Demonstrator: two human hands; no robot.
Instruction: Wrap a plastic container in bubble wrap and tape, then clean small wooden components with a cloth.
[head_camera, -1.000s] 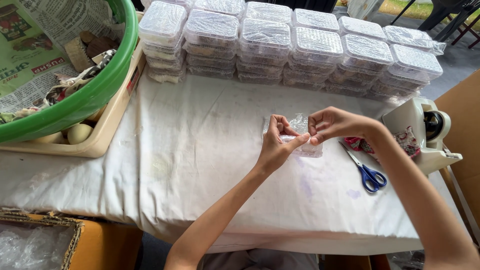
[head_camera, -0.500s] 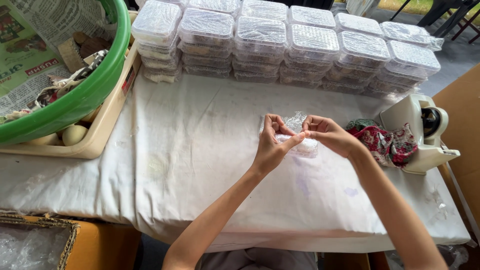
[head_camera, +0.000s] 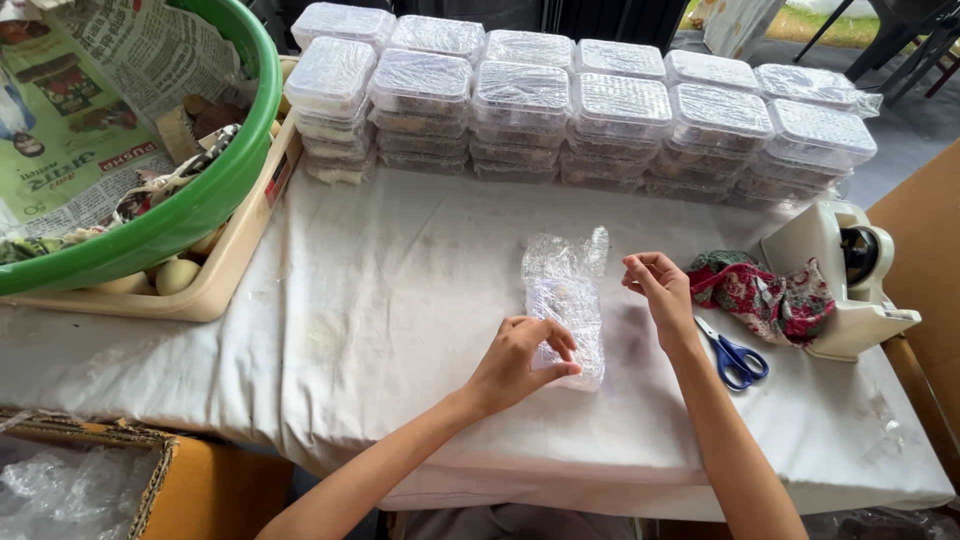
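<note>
From the head camera we're looking down at a table covered with a white cloth (head_camera: 350, 300). Our left hand (head_camera: 520, 360) is pinching the lower edge of a small clear crinkled plastic bag (head_camera: 566, 300) between thumb and fingers, and the bag is lying flat on the cloth pretty much in the middle of the table. Our right hand (head_camera: 660, 290) is hovering just beside the bag's right edge with fingers loosely curled, gripping nothing as far as we can tell.

Near that hand, blue-handled scissors (head_camera: 735, 355) are lying on the cloth, touching a bunched red floral cloth (head_camera: 765, 295). A cream tape dispenser (head_camera: 850, 275) is sitting at the right edge. Along the back, stacks of clear lidded plastic food containers (head_camera: 570, 110) are lining up in rows. On the left, a big green plastic basin (head_camera: 190, 210) lined with newspaper is resting in a beige tray (head_camera: 225, 285).
</note>
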